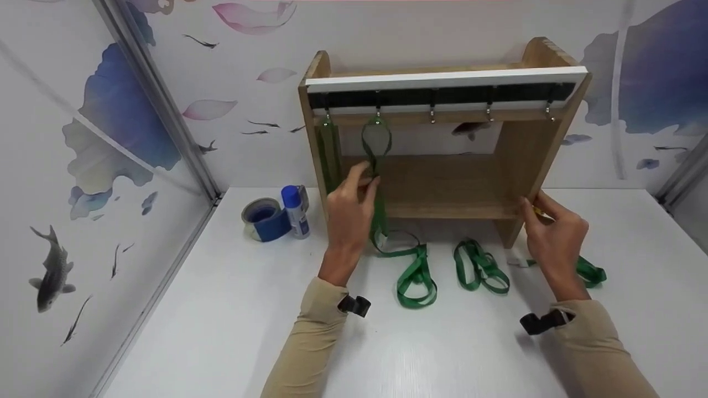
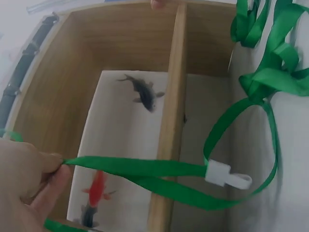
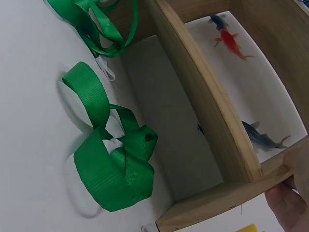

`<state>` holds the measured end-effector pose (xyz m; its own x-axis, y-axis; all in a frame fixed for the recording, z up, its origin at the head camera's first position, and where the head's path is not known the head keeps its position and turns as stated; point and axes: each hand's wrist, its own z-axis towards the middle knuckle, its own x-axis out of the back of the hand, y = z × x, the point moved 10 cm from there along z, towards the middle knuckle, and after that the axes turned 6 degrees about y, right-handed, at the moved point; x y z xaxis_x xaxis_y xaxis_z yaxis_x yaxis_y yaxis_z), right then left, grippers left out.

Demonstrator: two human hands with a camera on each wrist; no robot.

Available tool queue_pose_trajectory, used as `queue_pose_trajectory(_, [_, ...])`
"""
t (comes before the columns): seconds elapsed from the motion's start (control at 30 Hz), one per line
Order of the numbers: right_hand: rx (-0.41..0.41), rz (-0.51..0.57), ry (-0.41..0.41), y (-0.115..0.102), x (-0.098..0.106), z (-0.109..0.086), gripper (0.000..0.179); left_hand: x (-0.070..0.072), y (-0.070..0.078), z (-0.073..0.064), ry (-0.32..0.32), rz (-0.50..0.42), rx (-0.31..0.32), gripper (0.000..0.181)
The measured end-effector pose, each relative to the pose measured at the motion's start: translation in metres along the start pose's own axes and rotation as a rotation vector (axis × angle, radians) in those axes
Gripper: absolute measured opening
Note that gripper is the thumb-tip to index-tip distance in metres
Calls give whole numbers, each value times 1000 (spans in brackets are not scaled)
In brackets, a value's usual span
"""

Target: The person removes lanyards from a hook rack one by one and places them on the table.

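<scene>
My left hand (image 1: 351,213) pinches a green lanyard (image 1: 379,218) below its loop, which hangs on the second hook (image 1: 378,117) of a wooden rack (image 1: 442,210). In the left wrist view the strap (image 2: 135,166) runs from the fingertips across the shelf edge, with a white clip (image 2: 218,173) near its far part. Another green lanyard (image 1: 330,155) hangs from the leftmost hook. At the rack's right side panel my right hand (image 1: 556,237) grips the front edge, thumb in front and fingers behind. Three hooks to the right carry nothing.
More green lanyards lie on the white table: one (image 1: 416,302) below the rack, one (image 3: 116,179) further right, one (image 1: 591,272) beside the right hand. A blue tape roll (image 1: 272,226) and a blue-capped tube (image 1: 297,218) stand left. Something yellow (image 3: 248,228) shows behind the rack.
</scene>
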<state>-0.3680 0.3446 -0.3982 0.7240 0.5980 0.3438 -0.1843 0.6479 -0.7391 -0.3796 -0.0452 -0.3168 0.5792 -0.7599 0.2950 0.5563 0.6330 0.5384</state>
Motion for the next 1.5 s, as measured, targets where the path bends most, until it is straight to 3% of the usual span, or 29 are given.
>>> queue_pose_trajectory(0.17, [29,39,11,-2,1,1,42,22,15,9,88,-89,-118,16])
queue_pose_trajectory(0.3, [25,28,15,0,2,1,42,26,21,12,47,-130,-148,18])
queue_pose_trajectory(0.57, [23,28,14,1,1,0,42,17,10,15,-73,-165,-65,26])
queue_pose_trajectory(0.97, [30,47,12,1,1,1,42,13,-8,15,-71,-266,53,20])
queue_pose_trajectory(1.17, [35,33,14,0,1,0,41,14,-12,15,-94,-284,60,18])
queue_pose_trajectory(1.37, [28,29,8,1,0,-1,41,8,-17,11,-193,-340,82,17])
queue_pose_trajectory(1.5, [28,41,13,2,1,1,40,2,-23,4,-306,-328,94,18])
